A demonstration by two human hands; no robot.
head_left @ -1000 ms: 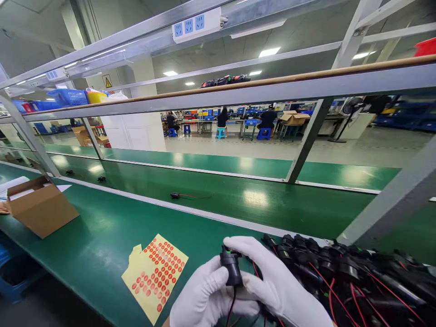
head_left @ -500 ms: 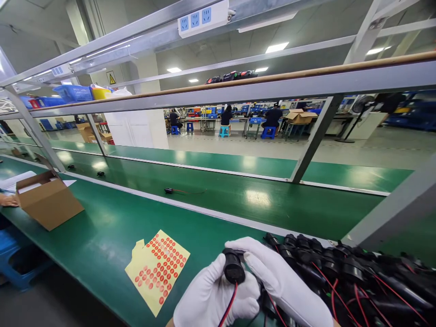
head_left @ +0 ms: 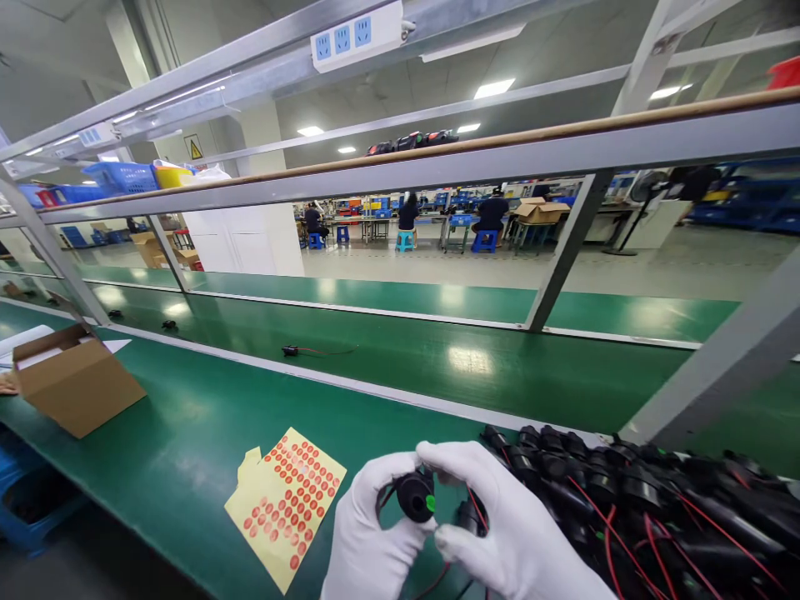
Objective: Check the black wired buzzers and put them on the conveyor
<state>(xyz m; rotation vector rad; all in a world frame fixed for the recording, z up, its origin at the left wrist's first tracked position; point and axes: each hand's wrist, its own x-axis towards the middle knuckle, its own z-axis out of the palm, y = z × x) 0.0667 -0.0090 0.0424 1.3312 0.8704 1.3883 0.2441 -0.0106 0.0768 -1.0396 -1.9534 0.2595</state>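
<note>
My left hand (head_left: 375, 529), in a white glove, grips a black cylindrical part (head_left: 412, 498) between thumb and fingers. Its round end faces me and bears a green dot (head_left: 430, 503). My right hand (head_left: 506, 525), gloved too, curves beside it with thumb and index finger apart, their tips close to the part; whether they touch it I cannot tell. Behind the right fingers another black part (head_left: 467, 515) with a red wire is partly hidden. To the left lies a yellow sheet of round red stickers (head_left: 291, 500), with some rows partly bare.
Many black cylinders with red wires (head_left: 637, 492) are heaped at the right. A cardboard box (head_left: 78, 383) stands at the left. Beyond the pale rail, a black part with a wire (head_left: 291, 351) lies on the green surface. A metal post (head_left: 718, 358) slants up at right.
The black part has been turned so its green-dotted end faces me rather than its wired end. My right fingers have spread apart. The view has shifted slightly to the right.
</note>
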